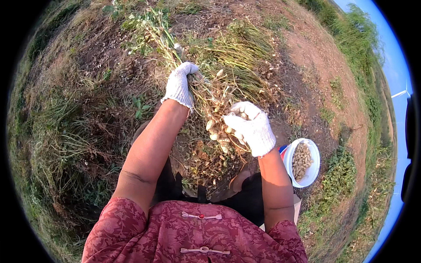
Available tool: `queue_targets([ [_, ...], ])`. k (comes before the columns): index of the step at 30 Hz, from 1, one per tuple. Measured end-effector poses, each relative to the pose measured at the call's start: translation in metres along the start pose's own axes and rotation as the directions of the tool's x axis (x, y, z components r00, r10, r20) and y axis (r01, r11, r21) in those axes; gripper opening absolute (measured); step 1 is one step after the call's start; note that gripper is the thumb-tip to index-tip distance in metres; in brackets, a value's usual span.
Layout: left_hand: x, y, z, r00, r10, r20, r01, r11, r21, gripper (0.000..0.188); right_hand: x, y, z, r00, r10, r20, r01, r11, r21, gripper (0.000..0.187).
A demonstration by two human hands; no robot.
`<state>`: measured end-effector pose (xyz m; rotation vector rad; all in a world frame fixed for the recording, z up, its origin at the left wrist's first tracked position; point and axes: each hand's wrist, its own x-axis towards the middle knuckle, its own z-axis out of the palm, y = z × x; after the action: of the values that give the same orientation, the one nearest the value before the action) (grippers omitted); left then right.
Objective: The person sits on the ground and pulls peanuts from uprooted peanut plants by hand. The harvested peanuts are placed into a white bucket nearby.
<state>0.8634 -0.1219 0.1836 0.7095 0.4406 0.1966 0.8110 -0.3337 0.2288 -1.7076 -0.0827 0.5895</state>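
A bunch of uprooted peanut plants (163, 37) slants across the middle, green leaves at the far end and roots hung with pale pods toward me. My left hand (180, 85), in a white knitted glove, is closed round the stems. At the root end, my right hand (251, 127), gloved the same way, has its fingers curled in against a cluster of peanuts (219, 131). Some pods show between its thumb and fingers; how many it grips is hidden. Other pods hang from the roots between the two hands.
A white bucket (312, 175) part filled with peanuts stands at my right. Beyond my hands lies a heap of pulled plants (243, 55). Dry plants (74, 144) cover the ground at left. Bare soil, a green bush (351, 35) and a wind turbine (401, 93) are off to the right.
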Motion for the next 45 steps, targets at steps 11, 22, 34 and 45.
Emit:
queue_targets([
  [11, -0.002, 0.0, 0.004, 0.999, 0.034, 0.005, -0.034, 0.999, 0.015, 0.004, 0.001, 0.017, 0.004, 0.977, -0.176, -0.12, 0.202, 0.947, 0.25, 0.012],
  [22, -0.001, 0.019, -0.005, 0.999, 0.039, 0.019, -0.035, 0.985, -0.167, 0.005, -0.035, 0.014, -0.134, 0.516, -0.345, -0.784, 0.197, 0.939, -0.283, 0.028],
  [34, -0.011, 0.006, 0.007, 0.996, 0.058, -0.065, -0.063, 0.995, -0.071, 0.008, -0.056, 0.042, -0.13, 0.587, -0.523, -0.618, 0.202, 0.834, -0.513, 0.037],
  [45, -0.037, -0.011, 0.013, 0.978, 0.189, -0.085, -0.11, 0.82, 0.561, 0.058, 0.034, 0.018, 0.029, 0.912, -0.41, 0.027, 0.255, 0.511, -0.821, 0.099],
])
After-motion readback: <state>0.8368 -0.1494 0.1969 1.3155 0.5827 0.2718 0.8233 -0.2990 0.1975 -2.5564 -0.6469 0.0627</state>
